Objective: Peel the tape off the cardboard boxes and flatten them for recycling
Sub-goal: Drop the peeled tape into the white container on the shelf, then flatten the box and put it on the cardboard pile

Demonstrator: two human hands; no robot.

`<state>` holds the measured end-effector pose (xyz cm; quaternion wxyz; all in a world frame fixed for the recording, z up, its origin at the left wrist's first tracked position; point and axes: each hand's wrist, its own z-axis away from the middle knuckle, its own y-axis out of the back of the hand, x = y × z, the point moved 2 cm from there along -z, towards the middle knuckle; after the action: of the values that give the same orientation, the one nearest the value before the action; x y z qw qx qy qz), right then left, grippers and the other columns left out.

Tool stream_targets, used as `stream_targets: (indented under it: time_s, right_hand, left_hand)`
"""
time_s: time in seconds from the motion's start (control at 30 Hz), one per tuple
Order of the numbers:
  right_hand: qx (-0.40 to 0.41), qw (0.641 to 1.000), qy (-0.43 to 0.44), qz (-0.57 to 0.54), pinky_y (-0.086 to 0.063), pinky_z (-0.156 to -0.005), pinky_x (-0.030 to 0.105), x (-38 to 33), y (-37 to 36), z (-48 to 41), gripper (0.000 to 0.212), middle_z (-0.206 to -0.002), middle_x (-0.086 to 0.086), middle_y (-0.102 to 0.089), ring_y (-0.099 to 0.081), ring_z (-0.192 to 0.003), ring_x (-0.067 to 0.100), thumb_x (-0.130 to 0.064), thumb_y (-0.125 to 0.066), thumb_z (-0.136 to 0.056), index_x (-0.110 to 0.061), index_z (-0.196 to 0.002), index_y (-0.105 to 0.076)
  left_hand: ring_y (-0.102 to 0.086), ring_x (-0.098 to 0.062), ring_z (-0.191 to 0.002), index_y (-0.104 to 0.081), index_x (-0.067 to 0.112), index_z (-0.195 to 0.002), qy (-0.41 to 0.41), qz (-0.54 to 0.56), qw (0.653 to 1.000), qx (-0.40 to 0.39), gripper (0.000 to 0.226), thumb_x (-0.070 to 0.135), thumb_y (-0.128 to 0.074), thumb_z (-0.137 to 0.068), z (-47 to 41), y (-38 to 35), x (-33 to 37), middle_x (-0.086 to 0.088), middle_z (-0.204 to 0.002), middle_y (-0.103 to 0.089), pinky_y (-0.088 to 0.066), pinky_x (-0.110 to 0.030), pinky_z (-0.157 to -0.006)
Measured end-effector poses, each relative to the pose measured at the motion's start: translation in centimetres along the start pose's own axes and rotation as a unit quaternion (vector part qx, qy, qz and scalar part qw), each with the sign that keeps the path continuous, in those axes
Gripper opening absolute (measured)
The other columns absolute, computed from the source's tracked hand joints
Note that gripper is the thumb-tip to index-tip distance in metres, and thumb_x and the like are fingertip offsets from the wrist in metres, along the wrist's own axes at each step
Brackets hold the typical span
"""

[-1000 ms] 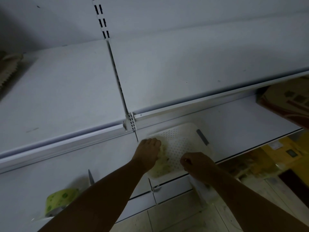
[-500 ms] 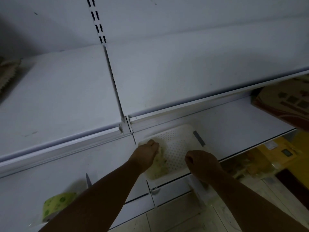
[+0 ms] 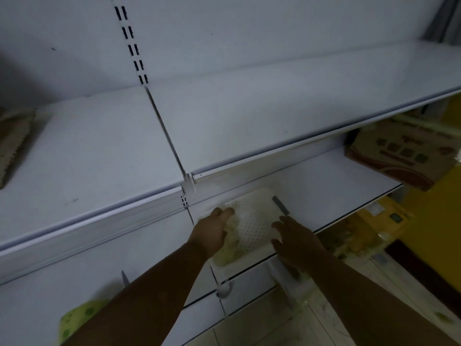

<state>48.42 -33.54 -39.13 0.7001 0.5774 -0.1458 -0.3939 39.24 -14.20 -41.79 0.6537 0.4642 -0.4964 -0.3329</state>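
Both hands are at a white perforated tray [image 3: 257, 203] that lies on the lower shelf [image 3: 324, 176], under the front lip of the upper shelf [image 3: 249, 116]. The left hand [image 3: 210, 232] rests on a pale, crumpled wad [image 3: 233, 245] along the tray's left side, fingers bent down onto it; whether they grip it cannot be told. The right hand [image 3: 296, 239] is spread wide over the tray's near right corner, fingers straight, holding nothing. A grey bar [image 3: 280, 205] lies along the tray's right edge, just beyond the right fingertips. The cardboard box [image 3: 396, 156], printed and unflattened, sits on the same shelf at far right, well apart from both hands. A green tape roll [image 3: 77, 320] lies at lower left, partly hidden by the left forearm.
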Motion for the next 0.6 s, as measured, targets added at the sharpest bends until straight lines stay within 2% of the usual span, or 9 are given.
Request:
stream_targets:
  time_s: [0.07, 0.13, 0.23, 0.3, 0.47, 0.6]
  right_hand:
    - [-0.006, 1.000, -0.009, 0.008, -0.018, -0.116, 0.038, -0.1, 0.5, 1.0, 0.054, -0.159, 0.007, -0.010, -0.006, -0.147, 0.022, -0.037, -0.039, -0.099, -0.018, -0.147, -0.025]
    - [-0.004, 1.000, -0.015, 0.022, -0.016, -0.117, 0.038, -0.2, 1.2, 2.0, 0.056, -0.159, 0.009, -0.006, -0.002, -0.147, 0.023, -0.038, -0.039, -0.099, -0.018, -0.148, -0.022]
    - [0.008, 0.998, -0.033, 0.057, -0.010, -0.118, 0.039, -0.2, 2.3, 3.8, 0.061, -0.160, 0.010, 0.003, 0.004, -0.147, 0.025, -0.040, -0.039, -0.098, -0.020, -0.151, -0.015]
    - [0.024, 0.996, -0.053, 0.067, -0.009, -0.118, 0.041, 0.0, 3.3, 5.4, 0.063, -0.159, 0.011, 0.005, 0.005, -0.147, 0.026, -0.042, -0.039, -0.098, -0.021, -0.151, -0.013]
    - [0.057, 0.986, -0.121, 0.100, -0.007, -0.118, 0.045, 0.8, 6.7, 11.9, 0.069, -0.159, 0.011, 0.007, 0.007, -0.146, 0.028, -0.047, -0.040, -0.096, -0.023, -0.152, -0.008]
    - [0.104, 0.973, -0.157, 0.132, -0.007, -0.118, 0.047, 0.9, 11.9, 16.3, 0.068, -0.159, 0.012, 0.003, 0.005, -0.147, 0.028, -0.048, -0.038, -0.096, -0.020, -0.152, -0.010]
  left_hand:
    - [-0.047, -0.024, -0.119, -0.047, 0.018, -0.133, -0.020, -0.050, 0.999, -0.004, 0.044, 0.015, -0.052, -0.090, 0.2, 0.6, 0.4, -0.006, -0.137, -0.043, -0.042, -0.029, -0.094]
    - [-0.033, -0.022, -0.133, -0.049, 0.016, -0.133, -0.036, -0.074, 0.997, 0.004, 0.043, 0.027, -0.048, -0.091, 0.4, 1.5, 1.0, -0.006, -0.146, -0.035, -0.034, -0.028, -0.104]
    - [-0.011, -0.019, -0.146, -0.031, 0.017, -0.146, -0.071, -0.064, 0.995, -0.018, 0.062, 0.049, -0.031, -0.093, 0.7, 3.1, 4.2, -0.004, -0.158, -0.014, -0.009, -0.029, -0.116]
    - [0.003, -0.017, -0.147, -0.019, 0.017, -0.150, -0.109, -0.053, 0.992, -0.040, 0.062, 0.049, -0.032, -0.098, 0.3, 4.6, 7.8, -0.002, -0.160, -0.003, 0.001, -0.032, -0.118]
    - [0.009, -0.015, -0.146, -0.008, 0.019, -0.152, -0.196, -0.029, 0.977, -0.072, 0.062, 0.048, -0.026, -0.100, 0.9, 9.6, 17.8, -0.001, -0.160, 0.004, 0.003, -0.037, -0.118]
    - [0.000, -0.013, -0.146, -0.017, 0.018, -0.151, -0.280, 0.004, 0.960, -0.010, 0.059, 0.042, -0.034, -0.100, 4.7, 16.3, 24.2, 0.000, -0.160, -0.007, -0.005, -0.030, -0.116]
